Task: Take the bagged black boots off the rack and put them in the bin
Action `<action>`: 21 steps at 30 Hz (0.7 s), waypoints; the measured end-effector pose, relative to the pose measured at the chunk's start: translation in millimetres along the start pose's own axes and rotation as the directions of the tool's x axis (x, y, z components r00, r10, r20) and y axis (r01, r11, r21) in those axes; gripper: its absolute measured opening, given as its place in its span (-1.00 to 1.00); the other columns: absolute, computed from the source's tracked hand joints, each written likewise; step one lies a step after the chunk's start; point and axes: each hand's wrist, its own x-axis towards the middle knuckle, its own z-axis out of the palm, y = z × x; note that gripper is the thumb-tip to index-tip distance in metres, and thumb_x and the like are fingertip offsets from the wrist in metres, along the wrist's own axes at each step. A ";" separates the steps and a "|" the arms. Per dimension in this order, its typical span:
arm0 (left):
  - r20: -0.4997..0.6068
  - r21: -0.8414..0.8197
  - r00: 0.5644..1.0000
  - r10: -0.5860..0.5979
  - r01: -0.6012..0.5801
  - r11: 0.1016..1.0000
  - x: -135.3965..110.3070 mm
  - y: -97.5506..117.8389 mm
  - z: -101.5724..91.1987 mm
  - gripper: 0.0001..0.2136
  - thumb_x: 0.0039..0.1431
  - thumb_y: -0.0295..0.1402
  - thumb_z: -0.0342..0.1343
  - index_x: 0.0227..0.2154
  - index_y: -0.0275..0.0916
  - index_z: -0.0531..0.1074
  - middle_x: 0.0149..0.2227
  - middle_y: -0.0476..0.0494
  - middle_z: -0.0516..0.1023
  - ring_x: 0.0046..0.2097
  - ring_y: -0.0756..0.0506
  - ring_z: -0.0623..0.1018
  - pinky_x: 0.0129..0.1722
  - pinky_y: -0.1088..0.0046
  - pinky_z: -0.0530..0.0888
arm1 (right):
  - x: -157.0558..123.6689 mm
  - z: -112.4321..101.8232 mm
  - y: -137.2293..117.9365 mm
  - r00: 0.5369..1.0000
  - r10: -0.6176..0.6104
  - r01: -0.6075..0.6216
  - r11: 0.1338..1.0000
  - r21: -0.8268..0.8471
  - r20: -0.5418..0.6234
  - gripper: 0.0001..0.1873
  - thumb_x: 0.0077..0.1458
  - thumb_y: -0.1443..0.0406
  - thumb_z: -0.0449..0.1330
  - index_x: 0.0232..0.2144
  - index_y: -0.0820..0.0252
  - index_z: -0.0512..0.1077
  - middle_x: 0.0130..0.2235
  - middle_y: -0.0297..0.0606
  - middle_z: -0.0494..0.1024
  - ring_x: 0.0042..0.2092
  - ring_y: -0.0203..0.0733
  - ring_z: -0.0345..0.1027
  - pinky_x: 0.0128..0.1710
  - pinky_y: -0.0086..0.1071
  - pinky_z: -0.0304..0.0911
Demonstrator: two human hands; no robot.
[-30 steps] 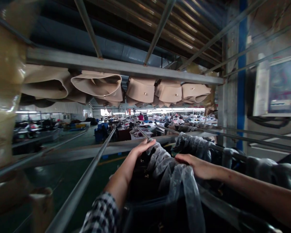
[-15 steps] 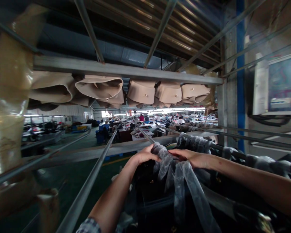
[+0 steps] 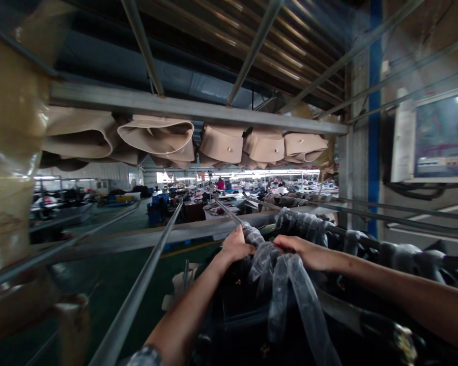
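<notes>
My left hand [image 3: 236, 245] is closed round the bunched top of a clear plastic cover [image 3: 280, 274] where it hangs over a metal rail [image 3: 229, 214]. My right hand [image 3: 305, 252] lies on the same plastic just to the right, its fingers curled onto it. The plastic drapes down over dark goods [image 3: 244, 315] hanging below. More plastic-wrapped dark items [image 3: 301, 223] hang along a rail further right.
Beige bags [image 3: 221, 143] hang from an upper metal beam [image 3: 191, 108]. A long bare rail [image 3: 145, 284] runs from bottom left toward the middle. A steel post with a blue stripe [image 3: 372, 132] stands at right. A workshop floor with distant people [image 3: 221, 184] shows beyond.
My left hand has closed tighter on the plastic top and both hands have drawn closer together on the rail. The view has shifted slightly.
</notes>
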 end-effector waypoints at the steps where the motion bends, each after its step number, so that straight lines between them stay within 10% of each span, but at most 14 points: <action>1: -0.021 0.050 1.000 -0.014 0.015 0.999 6.0 -0.4 3.1 -0.24 -0.23 -0.22 0.30 0.12 -0.30 0.26 0.08 -0.42 0.45 0.12 -0.41 0.44 0.10 0.14 0.38 | 4.0 0.7 3.4 1.000 0.005 -0.005 0.999 0.034 -0.006 -0.75 0.05 0.18 0.20 -0.30 0.25 0.36 -0.32 -0.32 0.43 -0.28 -0.20 0.26 -0.29 -0.36 0.15; 8: -0.074 0.219 0.996 -0.056 0.071 0.973 32.6 3.4 -3.2 -0.57 -0.15 -0.38 0.17 -0.11 -0.29 0.41 -0.05 -0.40 0.54 0.03 -0.36 0.51 -0.02 0.22 0.44 | 21.4 -0.6 6.9 0.993 0.116 -0.113 0.984 0.138 -0.015 -0.81 -0.02 0.25 0.21 -0.34 0.23 0.34 -0.35 -0.38 0.38 -0.31 -0.28 0.20 -0.34 -0.41 0.10; 21: 0.167 0.244 0.963 0.210 -0.247 0.938 -40.9 99.7 -25.2 -0.87 -0.17 -0.32 0.15 -0.47 -0.19 0.48 -0.44 -0.05 0.52 -0.33 -0.13 0.51 -0.43 0.42 0.29 | -19.2 -57.7 -43.2 0.973 0.136 -0.124 0.989 -0.075 0.186 -0.80 0.04 0.22 0.17 -0.33 0.26 0.40 -0.35 -0.30 0.47 -0.33 -0.25 0.30 -0.34 -0.41 0.16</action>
